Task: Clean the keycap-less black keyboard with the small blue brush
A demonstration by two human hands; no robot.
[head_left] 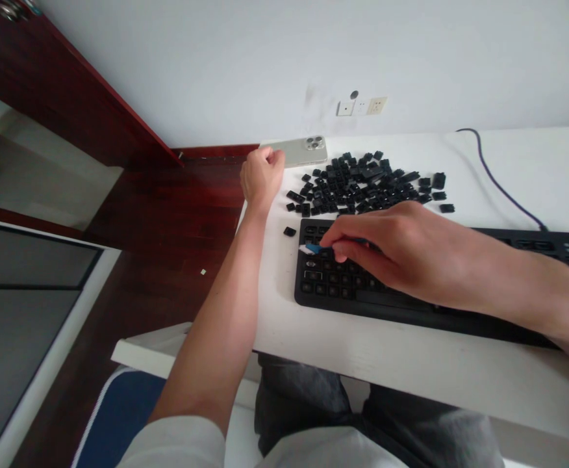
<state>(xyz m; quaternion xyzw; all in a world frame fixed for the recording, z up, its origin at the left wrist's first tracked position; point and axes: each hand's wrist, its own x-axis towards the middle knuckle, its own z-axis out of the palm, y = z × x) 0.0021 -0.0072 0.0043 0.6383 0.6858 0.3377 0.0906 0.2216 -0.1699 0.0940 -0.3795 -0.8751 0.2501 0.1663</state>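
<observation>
In the head view my right hand (391,244) is closed on a small blue brush with white bristles (310,249), which looks like a toothbrush. The bristles touch the left end of a black keyboard (323,300), where bare key sockets show without caps. My forearm and hand hide much of the keyboard's middle. My left hand (262,174) is curled into a loose fist at the desk's left edge, covering the near end of a silver phone (297,153). I see nothing held in that fist.
A heap of loose black keycaps (350,185) lies behind the keyboard, and a single keycap (289,231) sits by its left corner. The keyboard's cable (499,179) runs back over the white desk (386,344). Wall sockets (361,106) are behind; a dark red door (65,84) stands left.
</observation>
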